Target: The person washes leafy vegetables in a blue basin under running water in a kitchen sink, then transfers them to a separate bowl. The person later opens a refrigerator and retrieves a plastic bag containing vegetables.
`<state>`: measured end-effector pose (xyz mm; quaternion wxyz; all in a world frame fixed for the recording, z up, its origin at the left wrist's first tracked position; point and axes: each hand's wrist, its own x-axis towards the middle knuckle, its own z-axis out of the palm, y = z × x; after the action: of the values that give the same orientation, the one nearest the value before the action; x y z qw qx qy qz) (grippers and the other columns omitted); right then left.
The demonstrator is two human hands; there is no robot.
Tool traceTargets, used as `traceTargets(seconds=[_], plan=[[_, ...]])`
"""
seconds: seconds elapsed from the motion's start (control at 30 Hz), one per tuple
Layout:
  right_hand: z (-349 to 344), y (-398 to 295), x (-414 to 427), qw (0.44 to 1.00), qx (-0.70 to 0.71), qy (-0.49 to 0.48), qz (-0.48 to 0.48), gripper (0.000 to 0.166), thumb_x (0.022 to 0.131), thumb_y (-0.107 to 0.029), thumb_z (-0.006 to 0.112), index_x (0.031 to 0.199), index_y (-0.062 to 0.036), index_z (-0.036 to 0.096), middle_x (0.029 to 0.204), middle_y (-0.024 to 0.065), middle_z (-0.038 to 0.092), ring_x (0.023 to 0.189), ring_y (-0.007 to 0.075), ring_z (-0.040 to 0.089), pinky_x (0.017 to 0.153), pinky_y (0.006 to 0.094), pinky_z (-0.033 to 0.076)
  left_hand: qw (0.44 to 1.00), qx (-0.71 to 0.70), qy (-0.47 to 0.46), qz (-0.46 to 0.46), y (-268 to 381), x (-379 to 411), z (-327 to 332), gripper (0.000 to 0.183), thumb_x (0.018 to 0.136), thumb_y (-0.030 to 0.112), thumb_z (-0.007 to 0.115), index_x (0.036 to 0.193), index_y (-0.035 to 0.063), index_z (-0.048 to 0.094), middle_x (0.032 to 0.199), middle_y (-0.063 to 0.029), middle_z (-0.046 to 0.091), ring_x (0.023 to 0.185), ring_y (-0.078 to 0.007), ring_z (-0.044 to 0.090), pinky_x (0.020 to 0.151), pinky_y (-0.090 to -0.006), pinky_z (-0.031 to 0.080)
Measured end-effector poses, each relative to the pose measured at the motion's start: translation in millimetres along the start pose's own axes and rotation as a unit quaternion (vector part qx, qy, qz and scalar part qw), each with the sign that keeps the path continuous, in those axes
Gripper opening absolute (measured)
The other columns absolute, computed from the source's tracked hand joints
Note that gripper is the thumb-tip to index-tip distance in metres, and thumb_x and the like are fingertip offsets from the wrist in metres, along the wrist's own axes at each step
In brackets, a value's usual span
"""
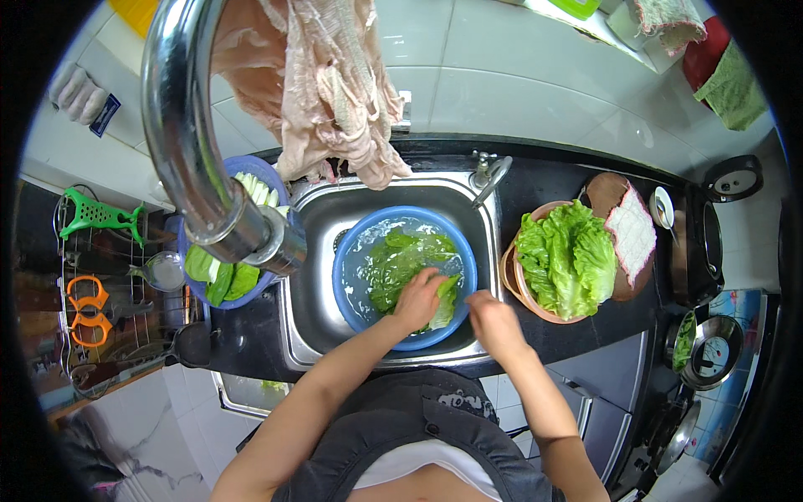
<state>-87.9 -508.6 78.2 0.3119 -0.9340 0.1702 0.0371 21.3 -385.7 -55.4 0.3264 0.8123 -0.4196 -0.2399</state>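
A blue plastic basin (344, 307) of water stands in the stainless steel sink (313, 320). Green lettuce leaves (392, 263) lie in the water. My left hand (421, 300) is at the basin's near right part, with its fingers on a lettuce leaf (446, 304). At the basin's right rim is my right hand (495, 320), slightly blurred; whether its fingers hold anything cannot be made out. Right of the sink, a pinkish bowl (552, 314) holds a heap of lettuce (568, 257).
A large chrome faucet (182, 125) looms at upper left, partly over a blue-purple basin of cut greens (219, 276). A small tap (492, 179) stands behind the sink. Pinkish cloths (339, 94) hang above its back edge. A rack with orange-handled scissors (89, 310) is at far left.
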Motion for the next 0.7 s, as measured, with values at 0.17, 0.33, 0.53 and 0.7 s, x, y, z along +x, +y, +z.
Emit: traceTargets(seconds=[0.17,0.33,0.53,0.7], plan=[[73.3,-1.1,28.5,0.978,-0.070,-0.185,0.061,0.049,0.070,-0.013,0.065,0.113,0.0021,0.046,0.124,0.0284,0.037,0.105,0.0376,0.048,0.089,0.0382,0.042,0.982,-0.007,-0.077,-0.174,-21.7,-3.0,1.3,0.035,0.074,0.016,0.056,0.108,0.0110,0.054,0.091,-0.0124,0.061,0.082,-0.0315,0.058,0.073,-0.0408,0.046],[112.0,-3.2,44.2,0.981,-0.032,-0.172,0.089,0.055,0.070,-0.014,0.066,0.117,0.0006,0.042,0.129,0.0278,0.032,0.109,0.0395,0.044,0.089,0.0399,0.041,0.935,-0.211,0.037,-0.282,-62.3,-10.8,-10.9,0.035,0.064,0.015,0.066,0.097,0.0053,0.059,0.076,-0.0102,0.063,0.069,-0.0206,0.060,0.062,-0.0318,0.047],[74.0,-11.5,42.6,0.985,0.006,-0.146,0.087,0.056,0.071,-0.013,0.063,0.120,-0.0014,0.038,0.118,0.0203,0.044,0.104,0.0366,0.049,0.087,0.0439,0.041,0.901,-0.332,0.102,-0.261,-35.0,-11.9,-63.8,0.038,0.067,0.001,0.063,0.103,0.0042,0.051,0.072,-0.0075,0.060,0.064,-0.0156,0.058,0.055,-0.0263,0.045],[117.4,13.5,41.9,0.950,-0.201,-0.218,0.099,0.050,0.070,-0.014,0.063,0.115,-0.0045,0.043,0.110,0.0170,0.051,0.101,0.0333,0.053,0.084,0.0438,0.042,0.976,-0.074,0.099,-0.178,-41.4,-11.1,-73.4,0.048,0.068,0.006,0.062,0.113,0.0076,0.045,0.092,-0.0144,0.055,0.083,-0.0269,0.057,0.071,-0.0343,0.045]])
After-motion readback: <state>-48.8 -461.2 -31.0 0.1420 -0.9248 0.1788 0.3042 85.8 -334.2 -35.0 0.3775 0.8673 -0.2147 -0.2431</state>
